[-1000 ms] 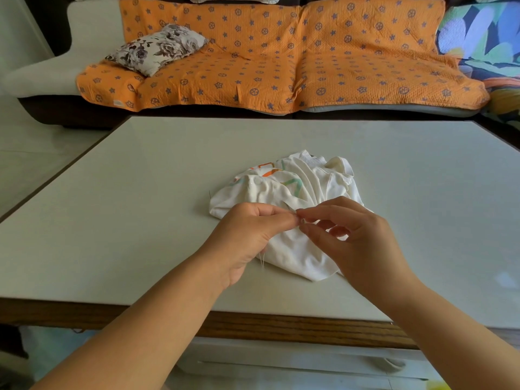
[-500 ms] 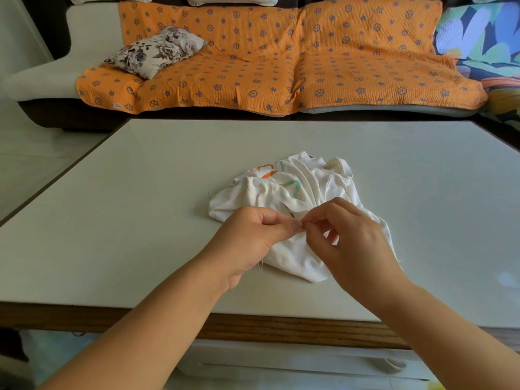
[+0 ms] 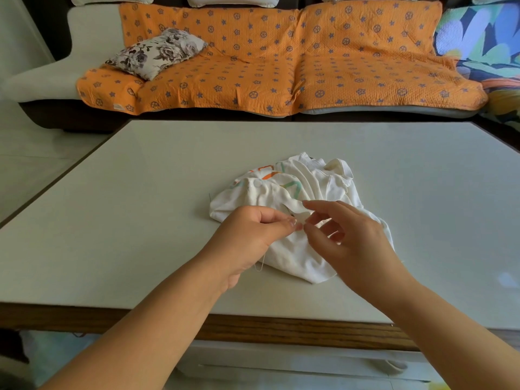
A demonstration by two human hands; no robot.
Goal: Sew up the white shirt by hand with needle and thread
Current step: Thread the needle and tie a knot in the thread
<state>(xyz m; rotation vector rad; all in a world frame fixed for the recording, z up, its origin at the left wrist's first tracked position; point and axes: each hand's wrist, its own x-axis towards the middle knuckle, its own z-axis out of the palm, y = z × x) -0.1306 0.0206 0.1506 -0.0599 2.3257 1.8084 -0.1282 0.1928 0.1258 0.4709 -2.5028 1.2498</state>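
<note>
The white shirt [image 3: 306,187], crumpled and printed with orange and green marks, lies in the middle of the table [image 3: 126,209]. My left hand [image 3: 250,237] rests on its near left part, thumb and forefinger pinching a small fold of the cloth. A thin white thread [image 3: 261,263] dangles in a loop below that hand. My right hand [image 3: 354,243] hovers just right of the pinch. Its fingers are spread, its thumb and forefinger are apart, and it holds nothing that I can see. I cannot make out the needle.
The pale tabletop has a wooden front edge [image 3: 281,330] close to me. Behind the table stands a sofa under an orange patterned cover [image 3: 281,60], with a flowered cushion [image 3: 157,52] on its left.
My right hand was pinching against the left fingertips; it has since let go and spread its fingers. The left hand keeps its pinch in the same spot.
</note>
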